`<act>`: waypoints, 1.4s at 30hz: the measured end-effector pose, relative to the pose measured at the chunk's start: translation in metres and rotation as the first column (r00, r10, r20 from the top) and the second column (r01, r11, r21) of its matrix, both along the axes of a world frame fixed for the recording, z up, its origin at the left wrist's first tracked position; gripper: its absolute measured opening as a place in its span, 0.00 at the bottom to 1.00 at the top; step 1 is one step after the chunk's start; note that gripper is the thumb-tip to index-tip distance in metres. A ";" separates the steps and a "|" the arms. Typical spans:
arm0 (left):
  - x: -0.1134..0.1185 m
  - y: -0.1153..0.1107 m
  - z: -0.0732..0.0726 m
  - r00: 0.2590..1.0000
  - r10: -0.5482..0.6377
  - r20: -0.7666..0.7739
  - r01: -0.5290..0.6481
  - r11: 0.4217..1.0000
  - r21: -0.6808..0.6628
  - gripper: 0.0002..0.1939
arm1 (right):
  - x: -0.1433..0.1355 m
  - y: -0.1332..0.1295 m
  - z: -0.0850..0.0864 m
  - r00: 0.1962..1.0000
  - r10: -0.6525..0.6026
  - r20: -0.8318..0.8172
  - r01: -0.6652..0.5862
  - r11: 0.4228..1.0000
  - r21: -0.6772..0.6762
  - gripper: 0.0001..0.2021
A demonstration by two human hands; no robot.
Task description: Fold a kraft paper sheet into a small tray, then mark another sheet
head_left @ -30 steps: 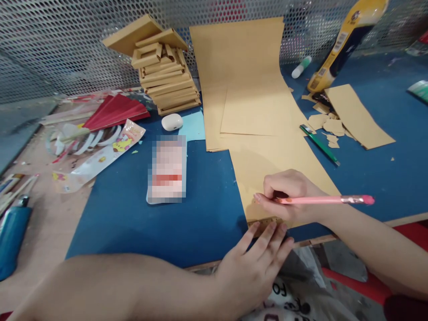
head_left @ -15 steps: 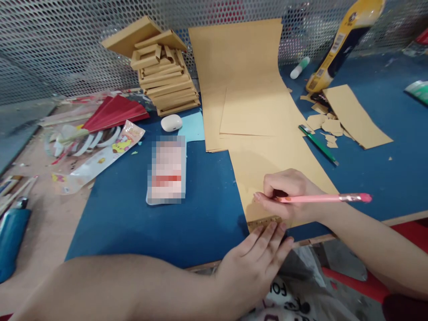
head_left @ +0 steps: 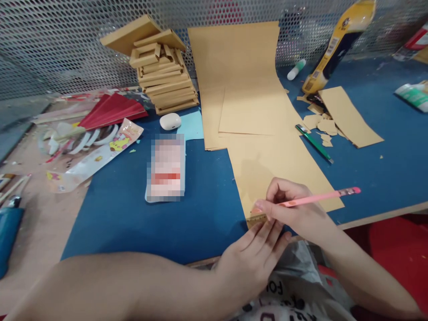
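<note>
My right hand point(head_left: 294, 207) is closed around a pink pencil point(head_left: 317, 197), whose eraser end points right. Its tip end is down by the near-left edge of a large brown paper sheet point(head_left: 264, 169), partly hidden by my fingers. My left hand point(head_left: 256, 252) lies flat at the table's front edge, fingers stretched out and pressing on a ruler point(head_left: 256, 220). The ruler lies across the near end of the sheet, mostly covered by both hands. Behind, a smaller brown sheet point(head_left: 245, 111) rests on the large one.
A phone point(head_left: 166, 167), a white earbud case point(head_left: 170, 121) and a stack of folded cardboard pieces point(head_left: 170, 80) are to the left. On the right lie a green cutter point(head_left: 314, 143), paper scraps point(head_left: 326, 125) and a yellow-and-black bottle point(head_left: 337, 44). Perforated metal point(head_left: 60, 53) borders the back.
My right hand has moved slightly down toward the ruler and my left fingertips, and the pencil tilts more. My left hand stays nearly in place. The view has shifted slightly.
</note>
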State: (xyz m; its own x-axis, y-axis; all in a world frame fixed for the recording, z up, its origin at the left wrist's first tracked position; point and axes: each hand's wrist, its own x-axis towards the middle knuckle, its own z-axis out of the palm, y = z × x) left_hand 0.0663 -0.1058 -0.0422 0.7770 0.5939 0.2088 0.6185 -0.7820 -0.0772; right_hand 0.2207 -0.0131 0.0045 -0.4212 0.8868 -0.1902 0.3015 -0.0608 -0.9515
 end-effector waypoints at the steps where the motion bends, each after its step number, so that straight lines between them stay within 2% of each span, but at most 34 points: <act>1: 0.000 0.000 0.000 1.000 0.012 0.014 -0.012 1.000 0.012 0.27 | -0.001 -0.001 -0.003 1.000 -0.029 -0.006 0.029 0.999 -0.018 0.12; 4: 0.000 0.000 -0.001 0.999 0.011 0.036 -0.012 1.000 0.024 0.27 | -0.005 -0.003 -0.007 0.998 -0.065 0.018 0.065 0.998 -0.007 0.13; 14: 0.001 -0.001 -0.001 0.998 0.007 0.070 -0.009 1.000 0.026 0.26 | -0.011 -0.008 -0.012 0.992 -0.060 0.108 0.045 0.990 0.134 0.16; 42: 0.002 0.000 -0.003 0.998 0.007 0.069 -0.011 0.999 0.046 0.25 | -0.010 -0.008 -0.014 0.987 -0.077 0.140 0.056 0.988 0.146 0.16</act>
